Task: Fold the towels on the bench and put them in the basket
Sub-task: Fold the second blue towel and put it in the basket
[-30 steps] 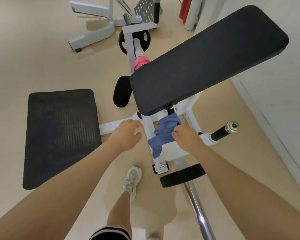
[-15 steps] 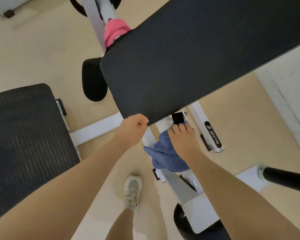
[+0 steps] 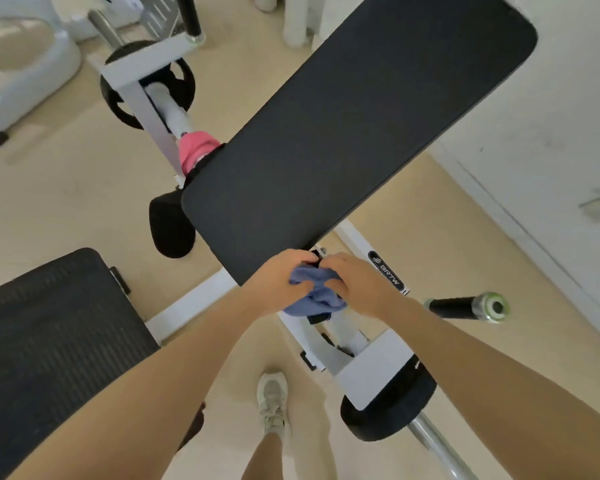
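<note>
A crumpled blue towel (image 3: 316, 296) hangs just below the near end of the black bench pad (image 3: 354, 133). My left hand (image 3: 278, 282) grips its left side and my right hand (image 3: 357, 282) grips its right side, the two hands close together. A pink towel (image 3: 194, 150) is bunched on the white frame behind the pad's far left edge, partly hidden by the pad. The black mesh basket (image 3: 49, 341) stands on the floor at the lower left.
The white bench frame (image 3: 361, 362) with a black weight plate (image 3: 392, 407) and a steel bar runs to the lower right. A black handle (image 3: 465, 306) sticks out on the right. My shoe (image 3: 274, 400) is on the beige floor. More white gym equipment stands at the upper left.
My left hand has come over from the pad's edge and taken hold of the blue towel beside my right hand. The towel has been lifted and bunched between both hands.
</note>
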`<action>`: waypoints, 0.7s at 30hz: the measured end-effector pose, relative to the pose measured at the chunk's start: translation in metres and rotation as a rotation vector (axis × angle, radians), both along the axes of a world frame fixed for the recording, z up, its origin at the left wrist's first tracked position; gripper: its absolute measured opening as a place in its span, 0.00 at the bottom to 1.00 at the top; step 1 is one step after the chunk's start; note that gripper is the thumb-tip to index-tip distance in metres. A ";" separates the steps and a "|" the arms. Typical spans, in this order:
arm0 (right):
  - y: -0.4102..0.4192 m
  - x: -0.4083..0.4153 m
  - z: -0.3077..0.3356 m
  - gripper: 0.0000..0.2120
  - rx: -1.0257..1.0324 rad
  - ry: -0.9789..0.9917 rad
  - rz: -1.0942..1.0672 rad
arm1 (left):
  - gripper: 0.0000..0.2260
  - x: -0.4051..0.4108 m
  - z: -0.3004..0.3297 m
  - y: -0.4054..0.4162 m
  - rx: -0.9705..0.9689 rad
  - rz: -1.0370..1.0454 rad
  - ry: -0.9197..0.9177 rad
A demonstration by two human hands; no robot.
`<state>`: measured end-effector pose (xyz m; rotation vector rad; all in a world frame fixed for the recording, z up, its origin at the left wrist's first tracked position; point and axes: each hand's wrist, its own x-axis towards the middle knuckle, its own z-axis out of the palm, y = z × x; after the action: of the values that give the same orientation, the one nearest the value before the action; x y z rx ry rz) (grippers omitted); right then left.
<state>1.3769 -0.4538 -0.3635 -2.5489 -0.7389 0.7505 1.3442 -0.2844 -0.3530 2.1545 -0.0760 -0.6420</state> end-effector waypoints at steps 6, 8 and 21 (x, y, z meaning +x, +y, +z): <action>-0.036 -0.012 0.125 0.05 0.294 0.091 -0.317 | 0.10 0.023 0.108 -0.022 0.129 -0.224 -0.124; -0.057 -0.026 0.161 0.03 0.411 0.142 -0.444 | 0.08 0.025 0.144 -0.039 0.074 -0.294 -0.149; -0.225 -0.227 0.279 0.19 0.874 0.192 -0.962 | 0.08 -0.096 0.271 -0.250 -0.302 -0.643 -0.175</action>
<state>1.1496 -0.6788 -0.0847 -1.6611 0.2392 0.2269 1.2480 -0.5342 -0.0819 1.8713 -0.9287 -0.7368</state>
